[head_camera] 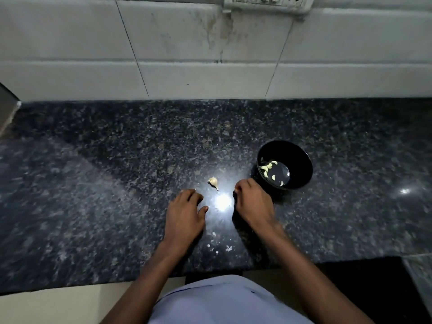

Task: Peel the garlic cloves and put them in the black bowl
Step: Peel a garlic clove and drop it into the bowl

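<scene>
One unpeeled garlic clove [213,182] is seen lying on the dark granite counter [93,183], between the two hands and just beyond them, its papery tail pointing toward the person. Several peeled cloves [268,169] are already gathered in the black bowl [301,160], which stands just beside the right hand [253,203]. Judged from this, the last clove is next to be taken up; it is best pinched at the root end so the skin can be split and stripped cleanly. The left hand [185,213] is laid low over the counter with fingers loosely spread, nothing held. The right hand's fingers are curled under; whether anything is pinched there cannot be told. Skin scraps [219,246] are scattered near the counter's edge.
</scene>
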